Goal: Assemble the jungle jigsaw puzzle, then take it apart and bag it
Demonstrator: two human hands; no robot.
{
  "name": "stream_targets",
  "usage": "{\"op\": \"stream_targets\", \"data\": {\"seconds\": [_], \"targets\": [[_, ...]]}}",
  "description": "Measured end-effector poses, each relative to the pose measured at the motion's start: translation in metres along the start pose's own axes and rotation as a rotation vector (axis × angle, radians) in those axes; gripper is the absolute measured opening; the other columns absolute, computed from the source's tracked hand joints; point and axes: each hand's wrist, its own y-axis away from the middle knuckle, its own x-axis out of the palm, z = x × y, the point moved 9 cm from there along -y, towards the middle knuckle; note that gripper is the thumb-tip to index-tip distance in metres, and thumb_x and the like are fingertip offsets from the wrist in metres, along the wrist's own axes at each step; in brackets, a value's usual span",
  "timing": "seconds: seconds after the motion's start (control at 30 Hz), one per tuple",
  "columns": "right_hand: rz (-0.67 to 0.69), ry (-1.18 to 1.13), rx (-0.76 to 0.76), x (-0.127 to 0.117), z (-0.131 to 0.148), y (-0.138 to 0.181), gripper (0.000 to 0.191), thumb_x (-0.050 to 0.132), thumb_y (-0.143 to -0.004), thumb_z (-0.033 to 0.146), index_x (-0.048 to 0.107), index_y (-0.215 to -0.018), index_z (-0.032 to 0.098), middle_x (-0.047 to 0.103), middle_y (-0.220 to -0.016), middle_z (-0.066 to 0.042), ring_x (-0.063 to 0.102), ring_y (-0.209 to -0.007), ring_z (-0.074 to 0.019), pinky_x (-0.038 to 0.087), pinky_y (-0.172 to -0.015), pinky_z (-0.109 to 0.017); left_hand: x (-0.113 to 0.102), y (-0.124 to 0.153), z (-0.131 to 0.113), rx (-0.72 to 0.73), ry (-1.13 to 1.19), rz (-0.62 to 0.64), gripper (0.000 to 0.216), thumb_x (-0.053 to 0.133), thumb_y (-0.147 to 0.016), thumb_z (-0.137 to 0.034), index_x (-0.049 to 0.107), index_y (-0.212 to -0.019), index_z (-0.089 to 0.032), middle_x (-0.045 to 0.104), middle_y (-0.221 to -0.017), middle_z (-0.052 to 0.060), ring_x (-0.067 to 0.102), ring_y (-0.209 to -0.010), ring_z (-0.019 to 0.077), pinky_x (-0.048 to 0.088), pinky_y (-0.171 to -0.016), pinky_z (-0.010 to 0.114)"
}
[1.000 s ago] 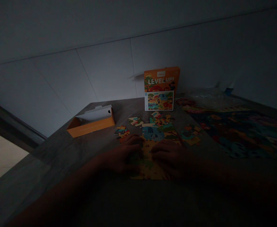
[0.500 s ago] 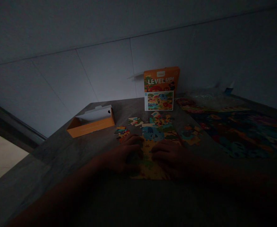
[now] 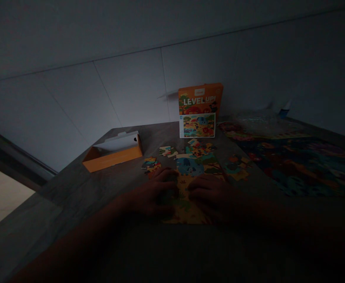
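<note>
The scene is very dim. My left hand and my right hand both rest palm down on a partly joined colourful jigsaw puzzle on a grey table. Their fingers lie flat, pointing towards each other, pressing on the puzzle's yellow lower part. Loose puzzle pieces lie just beyond my left hand, and another cluster of pieces sits beyond my right hand.
An orange puzzle box lid reading "LEVEL UP!" stands against the wall. An open orange box tray lies at the left. A large finished puzzle and a clear plastic bag occupy the right side. The table's left edge drops to a lit floor.
</note>
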Motion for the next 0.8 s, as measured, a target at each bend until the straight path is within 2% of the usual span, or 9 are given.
{"op": "stream_targets", "data": {"seconds": [0.33, 0.53, 0.8], "targets": [[0.014, -0.009, 0.011, 0.0005, -0.0008, 0.0008, 0.019, 0.05, -0.095, 0.015, 0.067, -0.103, 0.013, 0.065, -0.101, -0.011, 0.059, -0.092, -0.0208, 0.048, -0.082, -0.036, 0.0008, 0.0009, -0.0024, 0.031, -0.005, 0.008, 0.033, 0.075, -0.078, -0.036, 0.068, -0.107, -0.022, 0.035, -0.149, 0.011, 0.023, -0.143, 0.0383, 0.024, -0.117, 0.059], [0.017, -0.001, 0.003, 0.0006, -0.0002, 0.0003, 0.02, 0.049, -0.094, 0.014, 0.067, -0.102, 0.012, 0.065, -0.099, -0.012, 0.059, -0.092, -0.0213, 0.048, -0.08, -0.036, 0.0007, 0.003, -0.0017, 0.006, -0.01, 0.013, 0.03, 0.076, -0.077, -0.033, 0.071, -0.104, -0.023, 0.031, -0.153, 0.009, 0.019, -0.144, 0.0414, 0.023, -0.116, 0.063], [0.01, -0.012, 0.011, 0.0024, -0.0024, 0.0012, 0.02, 0.049, -0.094, 0.015, 0.068, -0.102, 0.013, 0.064, -0.102, -0.012, 0.059, -0.094, -0.0216, 0.049, -0.081, -0.036, 0.0015, 0.0016, -0.0075, 0.047, 0.007, 0.042, 0.029, 0.079, -0.074, -0.032, 0.073, -0.102, -0.024, 0.03, -0.156, 0.007, 0.018, -0.144, 0.0424, 0.02, -0.116, 0.066]]}}
